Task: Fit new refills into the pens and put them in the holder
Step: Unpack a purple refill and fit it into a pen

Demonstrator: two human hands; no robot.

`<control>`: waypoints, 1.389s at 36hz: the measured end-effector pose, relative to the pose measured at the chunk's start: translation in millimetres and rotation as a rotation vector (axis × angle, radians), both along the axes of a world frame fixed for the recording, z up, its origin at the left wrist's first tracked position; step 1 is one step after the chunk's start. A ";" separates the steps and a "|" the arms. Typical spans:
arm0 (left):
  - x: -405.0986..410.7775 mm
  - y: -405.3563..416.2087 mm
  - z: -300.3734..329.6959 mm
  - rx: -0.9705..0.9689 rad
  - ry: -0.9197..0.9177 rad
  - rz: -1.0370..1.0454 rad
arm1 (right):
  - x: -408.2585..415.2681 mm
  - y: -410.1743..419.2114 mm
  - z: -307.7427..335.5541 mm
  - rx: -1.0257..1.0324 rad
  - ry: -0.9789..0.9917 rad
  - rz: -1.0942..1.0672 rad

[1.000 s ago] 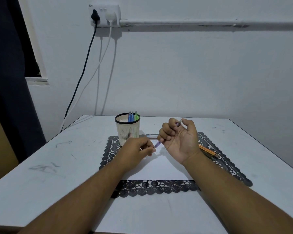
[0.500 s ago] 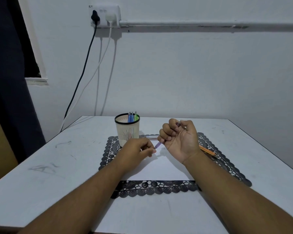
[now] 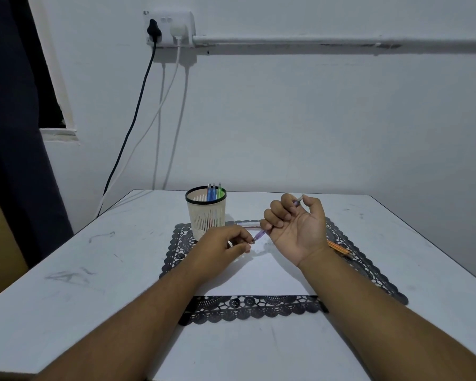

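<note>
My right hand (image 3: 297,226) is turned palm up over the mat, fingers curled around a purple pen (image 3: 259,235) that slants down to the left. My left hand (image 3: 223,247) pinches the pen's lower tip with thumb and forefinger. The cream mesh holder (image 3: 206,217) with a black rim stands just left of my hands, with blue and green pens (image 3: 214,192) in it. A clear tube-like item (image 3: 248,224) lies on the mat behind my hands. An orange pen (image 3: 338,247) lies partly hidden behind my right wrist.
A black lace mat (image 3: 259,309) with a white sheet (image 3: 259,279) on it covers the middle of the white table (image 3: 66,284). Cables (image 3: 138,111) hang from a wall socket (image 3: 169,28) down behind the table's far left corner. A dark curtain hangs at the left.
Both hands stay almost where they were. The left fingers have shifted slightly at the pen's tip; the pen remains held in the right hand.
</note>
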State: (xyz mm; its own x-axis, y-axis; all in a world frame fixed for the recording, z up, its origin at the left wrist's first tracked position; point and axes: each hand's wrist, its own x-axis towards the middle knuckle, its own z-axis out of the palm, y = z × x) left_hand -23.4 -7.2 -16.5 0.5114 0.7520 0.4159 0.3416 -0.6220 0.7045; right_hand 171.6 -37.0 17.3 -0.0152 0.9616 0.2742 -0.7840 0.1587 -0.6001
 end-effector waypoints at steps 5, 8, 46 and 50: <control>-0.1 1.1 -0.1 0.018 0.012 0.003 | 0.7 -0.8 0.5 0.000 -0.007 0.000; 0.4 1.5 -0.5 0.031 0.016 0.005 | 0.2 -0.4 0.5 0.002 -0.011 0.007; -0.6 4.7 -2.0 0.174 0.035 0.004 | 2.0 -0.4 -2.6 -0.023 0.052 0.037; -0.1 4.1 -2.3 0.176 0.048 -0.018 | 1.2 -1.5 -1.7 -0.011 0.045 0.044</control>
